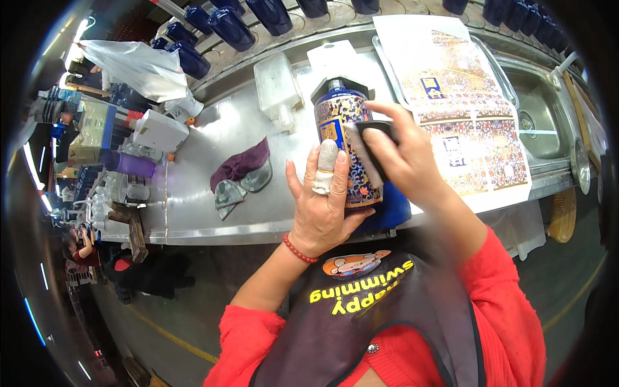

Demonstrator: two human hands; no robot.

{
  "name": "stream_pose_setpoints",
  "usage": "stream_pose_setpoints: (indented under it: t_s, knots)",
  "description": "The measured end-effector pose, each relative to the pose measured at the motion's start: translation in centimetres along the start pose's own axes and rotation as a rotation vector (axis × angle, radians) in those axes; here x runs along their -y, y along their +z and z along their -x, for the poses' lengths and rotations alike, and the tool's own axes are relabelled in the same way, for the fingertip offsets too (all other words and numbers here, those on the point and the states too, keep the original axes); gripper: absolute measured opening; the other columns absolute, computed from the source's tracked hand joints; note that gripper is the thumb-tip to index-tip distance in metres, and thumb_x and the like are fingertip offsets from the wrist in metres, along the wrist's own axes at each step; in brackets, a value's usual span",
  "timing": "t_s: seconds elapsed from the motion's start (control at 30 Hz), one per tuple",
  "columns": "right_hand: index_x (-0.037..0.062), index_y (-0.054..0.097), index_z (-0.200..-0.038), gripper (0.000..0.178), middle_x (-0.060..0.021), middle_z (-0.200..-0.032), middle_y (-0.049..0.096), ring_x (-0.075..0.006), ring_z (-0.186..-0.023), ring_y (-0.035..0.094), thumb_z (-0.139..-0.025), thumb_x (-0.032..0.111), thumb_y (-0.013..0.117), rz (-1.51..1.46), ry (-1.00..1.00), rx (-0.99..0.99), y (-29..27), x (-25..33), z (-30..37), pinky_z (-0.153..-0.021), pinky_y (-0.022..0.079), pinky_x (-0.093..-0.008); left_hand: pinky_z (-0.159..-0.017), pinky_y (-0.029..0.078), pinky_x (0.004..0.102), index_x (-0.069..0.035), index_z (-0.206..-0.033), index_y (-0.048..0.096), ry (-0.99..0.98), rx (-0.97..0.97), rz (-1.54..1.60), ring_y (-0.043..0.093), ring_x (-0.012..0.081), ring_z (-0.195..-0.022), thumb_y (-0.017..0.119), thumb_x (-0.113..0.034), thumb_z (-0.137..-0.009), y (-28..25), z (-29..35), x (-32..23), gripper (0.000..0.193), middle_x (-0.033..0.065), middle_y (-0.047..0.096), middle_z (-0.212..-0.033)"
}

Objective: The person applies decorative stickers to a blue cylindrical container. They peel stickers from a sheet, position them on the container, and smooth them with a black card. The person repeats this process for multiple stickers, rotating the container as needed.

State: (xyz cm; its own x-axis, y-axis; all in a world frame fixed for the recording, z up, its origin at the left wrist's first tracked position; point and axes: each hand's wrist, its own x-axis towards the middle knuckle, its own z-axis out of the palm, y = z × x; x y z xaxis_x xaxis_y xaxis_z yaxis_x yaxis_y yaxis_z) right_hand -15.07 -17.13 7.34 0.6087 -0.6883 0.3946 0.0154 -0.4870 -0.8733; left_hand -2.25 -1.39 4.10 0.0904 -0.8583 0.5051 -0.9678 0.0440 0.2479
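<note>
Around my work the steel bench (213, 187) is crowded: a crumpled dark purple cloth (242, 166) lies left of centre beside two grey pads (238, 187), a translucent plastic container (277, 87) stands just above them, and a white jug (158, 129) sits further toward the upper left. Sheets of patterned decals (471, 109) fill a tray at the upper right, partly hidden by my right hand (403, 161); beyond it is a sink (548, 116). A row of dark blue bottles (225, 26) lines the top edge (what they contain I cannot tell). At the centre, my left hand (322, 206), one finger bandaged, wraps the blue ornamented bottle (345, 129) from below, while my right hand grips a dark scraper (374, 151) pressed against its side.
</note>
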Motion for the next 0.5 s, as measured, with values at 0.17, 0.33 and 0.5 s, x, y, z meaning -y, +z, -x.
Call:
stream_pose_setpoints:
  t_s: [0.17,0.33,0.5]
  knots:
    - [0.0008,0.065,-0.118,0.022,-0.0112,-0.106,0.069,-0.0156,-0.096,0.065,-0.1,0.012,0.061,-0.068,0.22,-0.064,0.3,-3.8,-1.3,-0.086,0.051,-0.0304,-0.117,0.006,0.0683,0.006,-0.154,0.033,-0.012,0.011,-0.041,0.039,0.0502,-0.142,0.084,-0.046,-0.077,0.8,0.4,0.5,0.106,0.0304,0.047,-0.147]
    - [0.0011,0.064,-0.12,0.022,-0.0036,-0.099,0.068,-0.0085,-0.09,0.061,-0.103,0.014,0.06,-0.247,0.234,-0.18,-2.5,-6.2,0.4,-0.08,0.051,-0.0252,-0.112,0.007,0.0749,0.001,-0.157,0.031,-0.037,-0.066,0.131,0.037,0.0509,-0.142,0.075,-0.051,-0.083,1.4,0.8,0.9,0.101,0.0286,0.046,-0.15]
    - [-0.0013,0.061,-0.124,0.024,-0.0182,-0.104,0.07,-0.0295,-0.094,0.069,-0.102,0.006,0.056,0.279,-0.203,-0.17,-2.4,-4.4,-1.7,-0.082,0.055,-0.0369,-0.117,0.005,0.0689,-0.008,-0.153,0.043,0.003,-0.005,-0.01,0.037,0.0445,-0.145,0.077,-0.043,-0.084,0.7,0.3,0.3,0.084,0.0235,0.046,-0.153]
